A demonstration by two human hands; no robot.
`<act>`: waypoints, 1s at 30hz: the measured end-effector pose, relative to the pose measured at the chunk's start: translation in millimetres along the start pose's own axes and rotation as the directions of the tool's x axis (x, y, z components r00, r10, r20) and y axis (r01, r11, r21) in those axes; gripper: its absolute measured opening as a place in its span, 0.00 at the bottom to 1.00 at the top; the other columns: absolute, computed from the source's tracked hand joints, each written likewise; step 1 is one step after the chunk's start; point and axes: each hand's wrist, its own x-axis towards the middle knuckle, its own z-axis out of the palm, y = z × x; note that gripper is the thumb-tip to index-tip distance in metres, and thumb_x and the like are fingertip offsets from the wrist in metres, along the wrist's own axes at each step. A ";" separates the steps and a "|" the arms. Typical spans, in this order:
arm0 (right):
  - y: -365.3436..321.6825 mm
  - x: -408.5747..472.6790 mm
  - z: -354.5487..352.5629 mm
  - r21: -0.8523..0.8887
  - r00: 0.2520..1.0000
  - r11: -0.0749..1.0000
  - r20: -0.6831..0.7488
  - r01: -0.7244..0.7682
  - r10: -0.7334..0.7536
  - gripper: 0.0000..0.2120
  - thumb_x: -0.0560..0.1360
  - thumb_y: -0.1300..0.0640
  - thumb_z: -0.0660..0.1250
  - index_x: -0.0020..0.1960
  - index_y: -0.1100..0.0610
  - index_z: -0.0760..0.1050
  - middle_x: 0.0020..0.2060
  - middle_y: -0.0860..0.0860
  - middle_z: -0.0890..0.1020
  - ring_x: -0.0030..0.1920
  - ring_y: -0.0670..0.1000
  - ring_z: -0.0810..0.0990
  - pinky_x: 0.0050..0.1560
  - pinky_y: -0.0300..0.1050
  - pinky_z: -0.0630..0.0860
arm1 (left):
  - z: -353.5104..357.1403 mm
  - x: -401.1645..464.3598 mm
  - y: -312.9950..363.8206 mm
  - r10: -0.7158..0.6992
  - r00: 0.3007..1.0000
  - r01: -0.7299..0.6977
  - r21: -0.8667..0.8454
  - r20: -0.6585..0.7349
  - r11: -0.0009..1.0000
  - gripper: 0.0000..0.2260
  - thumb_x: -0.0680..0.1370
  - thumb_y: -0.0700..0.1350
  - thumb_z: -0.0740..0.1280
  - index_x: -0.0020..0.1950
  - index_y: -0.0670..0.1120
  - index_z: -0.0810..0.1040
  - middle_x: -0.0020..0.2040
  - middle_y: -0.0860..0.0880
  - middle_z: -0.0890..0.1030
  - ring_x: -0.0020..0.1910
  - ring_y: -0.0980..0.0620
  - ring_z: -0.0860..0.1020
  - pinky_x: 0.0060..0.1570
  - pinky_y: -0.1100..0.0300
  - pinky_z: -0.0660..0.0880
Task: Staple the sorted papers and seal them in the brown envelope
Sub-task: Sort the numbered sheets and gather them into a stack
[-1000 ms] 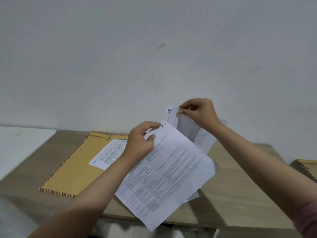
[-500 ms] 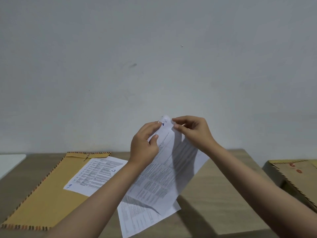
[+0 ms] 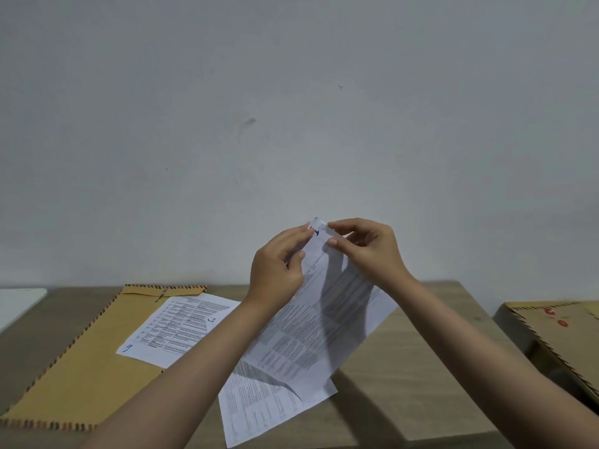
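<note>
I hold a small stack of printed sheets [image 3: 317,328] up above the wooden table [image 3: 405,384], tilted, with its lower edge hanging toward the tabletop. My left hand [image 3: 278,270] pinches the top corner from the left. My right hand [image 3: 369,251] pinches the same corner from the right, thumb and forefinger on the paper. A blue handwritten mark shows at that corner. The brown envelope [image 3: 81,367] with a striped border lies flat at the left. Two more printed sheets [image 3: 178,328] rest on it. No stapler is in view.
A second brown envelope [image 3: 557,332] with red marks lies at the right edge on a separate surface. A white surface [image 3: 16,303] shows at the far left. A plain grey wall [image 3: 291,124] stands right behind the table.
My right hand brought its sheet down and together with the stack in my left hand; both hands now meet at the top corner. The view has tilted upward.
</note>
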 end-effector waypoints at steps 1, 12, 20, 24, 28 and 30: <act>0.3 -0.4 -0.7 0.003 1.000 1.000 -0.004 0.001 -0.001 0.13 0.68 0.62 0.75 0.44 0.45 0.81 0.38 0.38 0.84 0.33 0.43 0.80 0.36 0.36 0.76 | -0.1 0.8 -0.5 -0.006 1.000 0.007 -0.013 0.010 1.000 0.21 0.73 0.29 0.65 0.61 0.48 0.80 0.62 0.55 0.77 0.62 0.63 0.74 0.60 0.64 0.74; 8.7 -4.2 -3.8 -0.025 0.999 1.000 -0.048 0.008 -0.009 0.12 0.68 0.63 0.74 0.48 0.50 0.82 0.41 0.43 0.84 0.33 0.39 0.77 0.39 0.34 0.74 | -1.7 4.6 11.6 -0.172 0.984 0.179 -0.226 0.049 0.958 0.15 0.74 0.30 0.67 0.51 0.49 0.83 0.48 0.56 0.83 0.47 0.59 0.81 0.48 0.65 0.78; 15.9 -2.9 7.3 -0.108 0.992 0.992 -0.103 0.059 -0.071 0.11 0.68 0.63 0.74 0.50 0.56 0.83 0.41 0.46 0.83 0.41 0.37 0.78 0.43 0.30 0.71 | -3.2 5.1 10.2 -0.247 0.966 0.258 -0.250 0.074 0.933 0.16 0.74 0.29 0.66 0.52 0.48 0.82 0.48 0.56 0.83 0.47 0.59 0.83 0.51 0.65 0.78; 14.7 -3.0 9.2 -0.138 0.995 0.987 -0.052 0.081 -0.089 0.10 0.69 0.63 0.73 0.50 0.55 0.83 0.41 0.47 0.84 0.38 0.39 0.77 0.41 0.29 0.70 | -9.1 6.4 6.5 -0.305 0.948 0.318 -0.244 0.088 0.916 0.16 0.75 0.30 0.66 0.49 0.50 0.83 0.45 0.58 0.83 0.45 0.48 0.82 0.49 0.56 0.79; 18.9 -3.0 11.4 -0.198 0.993 0.973 0.028 0.118 -0.115 0.13 0.71 0.58 0.72 0.55 0.51 0.81 0.42 0.48 0.84 0.37 0.45 0.75 0.39 0.36 0.71 | -14.8 8.5 6.7 -0.351 0.934 0.354 -0.281 0.061 0.892 0.17 0.75 0.30 0.66 0.46 0.52 0.82 0.46 0.57 0.84 0.42 0.56 0.81 0.47 0.61 0.79; 22.4 -3.7 13.9 -0.201 0.991 0.970 0.021 0.133 -0.132 0.15 0.71 0.58 0.73 0.57 0.51 0.80 0.42 0.50 0.84 0.40 0.51 0.78 0.41 0.42 0.73 | -15.9 8.1 7.0 -0.371 0.927 0.370 -0.297 0.054 0.881 0.15 0.76 0.31 0.66 0.46 0.52 0.82 0.46 0.56 0.84 0.39 0.57 0.80 0.45 0.63 0.78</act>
